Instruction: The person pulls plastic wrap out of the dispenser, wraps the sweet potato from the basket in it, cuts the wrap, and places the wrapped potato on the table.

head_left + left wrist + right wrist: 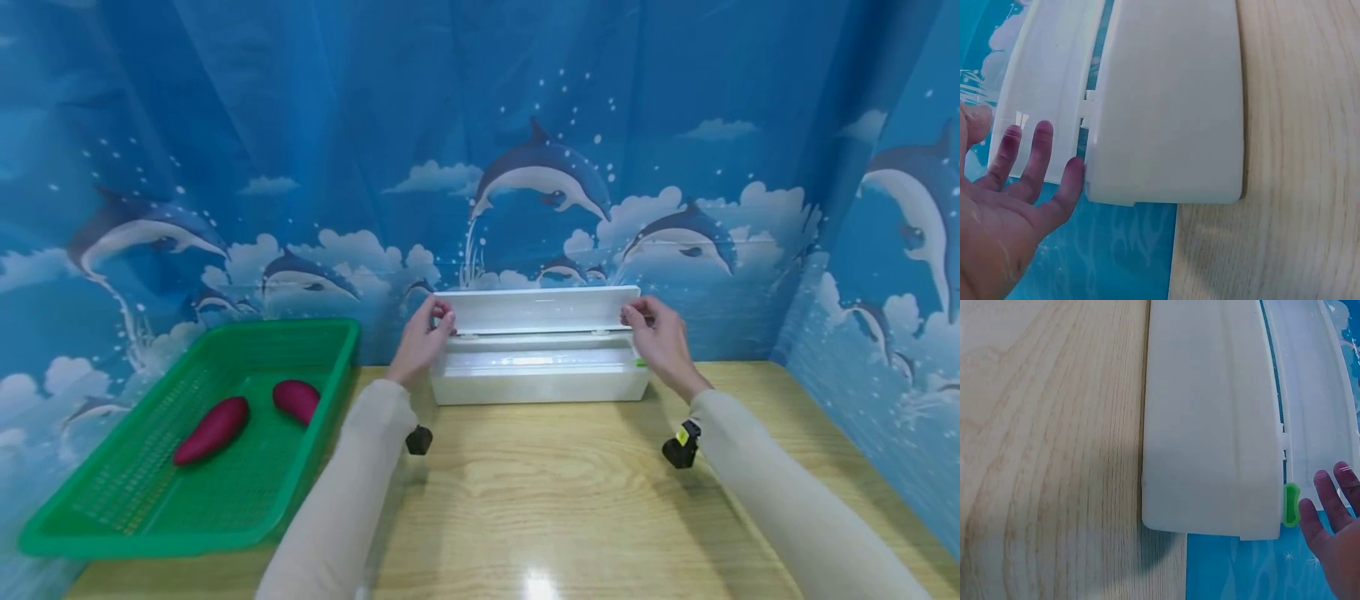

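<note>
1. The table (540,500) extends from beneath the left grip (422,340) and right grip (665,337) back toward the person.
2. The long white box (536,390), apparently a cling-film dispenser, sits on the table, between the grips and slightly below them. Its long axis runs from one hand toward the other, and neither is clearly nearer.
3. Its lid (536,311) stands raised at the back, spanning the gap between the grips, one end at each.
4. In the head view, each grip has thumb and forefinger drawn close at a lid end; the wrist views show other fingers spread apart. Whether either is clamped on anything cannot be told.
5. The hinge (1088,110) lies just boxward of the left fingertips.
6. The green slider (1291,505) is just beside the right grip's nearest fingertip; contact is unclear.
</note>
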Motion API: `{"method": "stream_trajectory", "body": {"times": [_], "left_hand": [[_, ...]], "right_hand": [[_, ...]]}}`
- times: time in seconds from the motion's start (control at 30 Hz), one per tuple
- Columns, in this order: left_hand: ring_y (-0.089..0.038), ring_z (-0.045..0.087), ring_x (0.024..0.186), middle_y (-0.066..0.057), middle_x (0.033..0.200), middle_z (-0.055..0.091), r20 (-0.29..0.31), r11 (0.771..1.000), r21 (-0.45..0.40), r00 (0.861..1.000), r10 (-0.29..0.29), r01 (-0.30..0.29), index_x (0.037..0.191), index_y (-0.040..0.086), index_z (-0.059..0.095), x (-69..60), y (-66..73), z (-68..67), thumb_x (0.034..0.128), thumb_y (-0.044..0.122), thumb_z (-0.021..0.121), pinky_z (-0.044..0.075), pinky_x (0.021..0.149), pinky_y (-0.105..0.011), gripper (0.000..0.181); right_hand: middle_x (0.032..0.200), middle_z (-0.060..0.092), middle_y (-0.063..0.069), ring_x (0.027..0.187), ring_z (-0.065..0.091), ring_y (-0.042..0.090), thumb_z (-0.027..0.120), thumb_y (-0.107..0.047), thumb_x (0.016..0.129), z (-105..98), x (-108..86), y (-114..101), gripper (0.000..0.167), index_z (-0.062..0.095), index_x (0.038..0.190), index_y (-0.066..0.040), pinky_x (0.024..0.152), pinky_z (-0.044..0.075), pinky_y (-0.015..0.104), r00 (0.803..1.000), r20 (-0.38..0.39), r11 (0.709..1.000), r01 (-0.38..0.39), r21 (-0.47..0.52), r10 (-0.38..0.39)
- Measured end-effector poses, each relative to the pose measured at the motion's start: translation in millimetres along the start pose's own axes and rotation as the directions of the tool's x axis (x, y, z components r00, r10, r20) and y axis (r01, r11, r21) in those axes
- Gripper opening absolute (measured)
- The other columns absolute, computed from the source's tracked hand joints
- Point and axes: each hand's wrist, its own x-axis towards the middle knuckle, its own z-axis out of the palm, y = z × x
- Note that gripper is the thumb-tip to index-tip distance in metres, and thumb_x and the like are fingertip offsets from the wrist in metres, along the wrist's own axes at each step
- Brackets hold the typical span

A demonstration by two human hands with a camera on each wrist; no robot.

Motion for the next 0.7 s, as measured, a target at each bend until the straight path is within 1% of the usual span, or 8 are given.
{"method": "stream_trajectory", "body": {"times": [0.07,0.17,0.3,0.37,0.47,0.53,0.57,0.7], "left_hand": [[-0.03,0.063,0.116,-0.011,0.12,0.055,0.013,0.999,-0.028,1.0,-0.021,0.022,0.123,0.012,0.05,1.0,2.5,-0.8,0.1098,0.027,0.046,0.051,0.101,-0.049,0.02],[-0.03,0.065,0.121,-0.012,0.123,0.056,0.035,0.996,-0.081,0.999,-0.041,0.044,0.126,0.011,0.048,2.5,5.7,-2.3,0.1103,0.027,0.045,0.054,0.101,-0.051,0.023],[-0.032,0.064,0.123,-0.016,0.127,0.061,0.069,0.985,-0.162,0.997,-0.041,0.052,0.128,0.009,0.046,3.3,7.8,-6.1,0.1111,0.026,0.042,0.055,0.1,-0.053,0.025],[-0.033,0.065,0.121,-0.018,0.127,0.063,0.078,0.982,-0.186,0.997,-0.03,0.044,0.129,0.008,0.045,3.3,8.0,-8.5,0.1114,0.026,0.041,0.054,0.1,-0.054,0.026],[-0.033,0.066,0.119,-0.021,0.126,0.065,0.083,0.98,-0.195,0.996,-0.009,0.025,0.13,0.007,0.045,2.6,9.0,-10.9,0.1115,0.026,0.04,0.054,0.1,-0.053,0.027],[-0.033,0.066,0.119,-0.022,0.126,0.065,0.083,0.98,-0.199,0.997,0.0,0.016,0.13,0.006,0.045,2.4,10.6,-11.5,0.1115,0.027,0.04,0.054,0.101,-0.054,0.028],[-0.033,0.066,0.119,-0.022,0.127,0.065,0.08,0.98,-0.201,0.997,0.002,0.014,0.129,0.006,0.045,2.3,11.5,-11.6,0.1115,0.027,0.04,0.054,0.101,-0.054,0.028],[-0.033,0.067,0.119,-0.019,0.127,0.066,0.058,0.982,-0.19,0.998,-0.001,0.012,0.127,0.008,0.048,2.7,15.0,-12.0,0.1109,0.029,0.043,0.055,0.101,-0.054,0.027]], "right_hand": [[0.126,0.064,0.02,0.117,0.063,0.036,0.039,-0.033,0.111,0,0.5,0,0.04,0.056,0.129,-0.002,0.103,0.05,0.051,1.0,0.011,0.999,0.011,0.041,-0.011],[0.128,0.061,0.021,0.115,0.067,0.037,0.035,-0.035,0.112,0,1.3,0,0.042,0.051,0.132,-0.001,0.104,0.051,0.052,0.999,0.035,0.993,0.023,0.112,-0.027],[0.129,0.058,0.021,0.107,0.071,0.03,0.033,-0.036,0.112,-2,2.2,-3,0.044,0.046,0.135,-0.001,0.104,0.055,0.045,0.997,0.07,0.979,0.017,0.201,-0.031],[0.13,0.057,0.02,0.105,0.071,0.026,0.033,-0.036,0.112,-3,3.0,-5,0.045,0.045,0.136,-0.001,0.101,0.057,0.039,0.997,0.08,0.974,0.006,0.227,-0.025],[0.128,0.058,0.019,0.103,0.07,0.021,0.034,-0.036,0.112,-4,3.8,-7,0.044,0.044,0.137,-0.001,0.094,0.06,0.029,0.996,0.085,0.968,-0.002,0.25,-0.02],[0.126,0.059,0.02,0.101,0.07,0.018,0.034,-0.036,0.111,-5,4.1,-8,0.045,0.044,0.136,-0.001,0.089,0.06,0.026,0.997,0.082,0.967,-0.005,0.253,-0.016],[0.124,0.059,0.02,0.1,0.07,0.016,0.034,-0.037,0.111,-6,4.4,-9,0.045,0.044,0.136,0.0,0.088,0.061,0.026,0.997,0.079,0.968,-0.006,0.25,-0.014],[0.122,0.059,0.022,0.096,0.069,0.011,0.034,-0.037,0.111,-7,4.8,-11,0.045,0.044,0.134,0.001,0.089,0.062,0.033,0.997,0.071,0.973,0.006,0.231,-0.023]]}}
